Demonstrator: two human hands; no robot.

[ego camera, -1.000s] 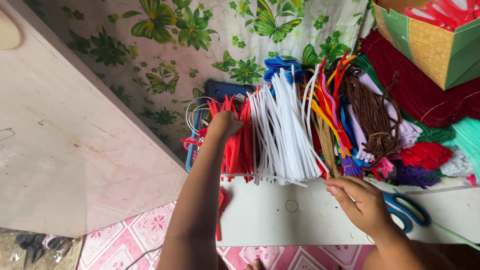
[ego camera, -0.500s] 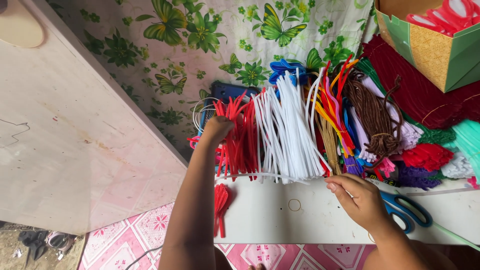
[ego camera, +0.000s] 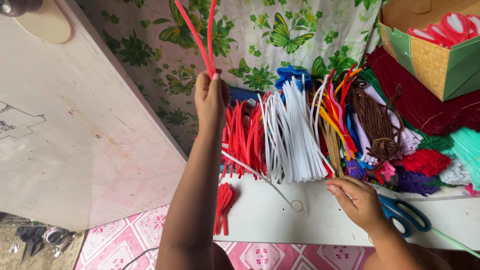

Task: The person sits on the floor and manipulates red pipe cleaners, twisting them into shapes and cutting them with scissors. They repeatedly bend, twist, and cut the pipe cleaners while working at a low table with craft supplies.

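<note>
Here the left hand (ego camera: 211,97) is raised above the tabletop (ego camera: 280,220), its fingers pinched shut on the lower ends of two red pipe cleaners (ego camera: 200,35), whose long axis runs nearly upright and leans slightly left, tips pointing up past the frame's top edge. The right hand (ego camera: 357,200) rests on the tabletop just beside blue scissors (ego camera: 405,215), fingers curled at the foot of the white bundle (ego camera: 292,135); whether it grips anything I cannot tell.
</note>
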